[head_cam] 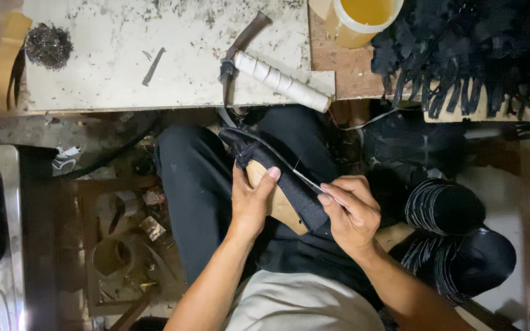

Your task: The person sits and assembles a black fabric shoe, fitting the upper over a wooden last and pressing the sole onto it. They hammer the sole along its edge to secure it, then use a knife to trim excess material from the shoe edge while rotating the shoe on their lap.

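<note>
On my lap lies a black shoe upper [277, 175] stretched over a tan wooden last [280, 205]. My left hand [251, 199] grips the last from the left, thumb pressed on the black fabric. My right hand [352, 211] pinches a thin metal tool [314, 184] whose tip touches the black upper's edge. Both forearms reach up from the bottom of the view over my dark trousers [197, 190].
A stained white workbench [124, 55] at the top holds a hammer with a white taped handle [283, 83], a steel wool ball [48, 45] and a yellow glue pot [363, 18]. Black strap pieces [473, 49] pile at top right; stacked black soles [455, 233] sit at right.
</note>
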Demonstrator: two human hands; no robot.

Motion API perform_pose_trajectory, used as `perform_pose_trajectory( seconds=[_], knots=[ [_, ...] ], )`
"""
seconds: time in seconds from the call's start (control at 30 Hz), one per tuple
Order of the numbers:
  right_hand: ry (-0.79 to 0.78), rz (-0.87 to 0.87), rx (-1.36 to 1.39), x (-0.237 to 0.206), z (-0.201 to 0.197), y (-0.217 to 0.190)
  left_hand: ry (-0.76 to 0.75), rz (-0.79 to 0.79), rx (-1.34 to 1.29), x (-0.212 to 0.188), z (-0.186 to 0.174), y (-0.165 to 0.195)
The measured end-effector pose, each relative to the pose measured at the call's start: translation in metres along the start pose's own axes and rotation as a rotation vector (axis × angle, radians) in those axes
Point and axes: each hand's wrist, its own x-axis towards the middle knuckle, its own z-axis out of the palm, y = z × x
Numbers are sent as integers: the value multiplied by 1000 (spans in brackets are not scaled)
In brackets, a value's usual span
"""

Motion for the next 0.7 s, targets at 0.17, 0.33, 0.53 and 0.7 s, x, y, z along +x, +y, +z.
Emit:
perform_pose_trajectory(
  seconds=[0.17, 0.33, 0.53, 0.7],
  knots=[
    [-15, -42, -9, 3, 1, -2, 16, -18, 37, -1, -1, 2],
    [-29, -113, -20, 7, 2, -2, 23, 3, 44, 0, -2, 0],
    [-48, -141, -22, 8, 1, -1, 15, 0, 11, 3, -2, -4],
    [-73, -161, -65, 7, -2, 0, 6, -18, -10, 5, -4, -6]
  ],
)
